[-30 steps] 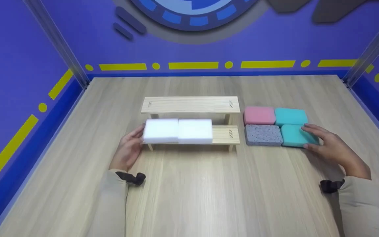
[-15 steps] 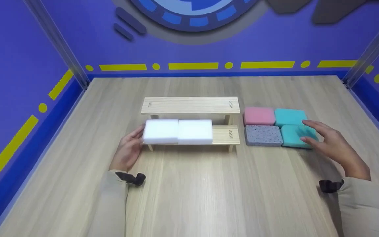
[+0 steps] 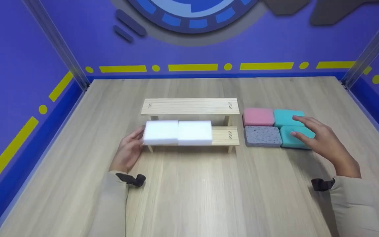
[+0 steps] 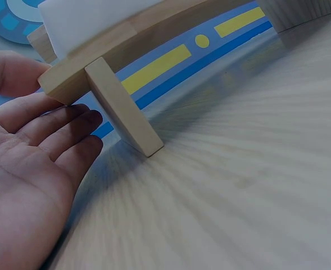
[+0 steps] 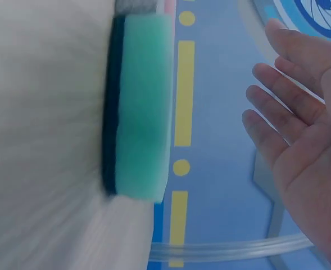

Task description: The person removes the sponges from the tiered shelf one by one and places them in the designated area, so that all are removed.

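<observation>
A wooden two-step shelf [image 3: 189,106] stands mid-table, with two white sponges [image 3: 162,131] side by side on its lower step. At that step's left end my left hand [image 3: 128,149] grips the board; in the left wrist view the thumb [image 4: 16,73] lies against its end and the index finger is under it. To the right, a front teal sponge [image 3: 293,137] with a dark underside lies on the table. Above it hovers my right hand [image 3: 328,144], fingers spread and holding nothing; the right wrist view shows it apart from the teal sponge [image 5: 143,107].
A pink sponge [image 3: 258,117], a grey speckled sponge [image 3: 262,136] and another teal sponge [image 3: 286,115] form a block with the front teal one, right of the shelf. Blue panels [image 3: 189,52] wall the table [image 3: 189,191] at the back and sides.
My right hand has let go of the front teal sponge, risen, and moved slightly left over it. The left hand stays at the shelf's end.
</observation>
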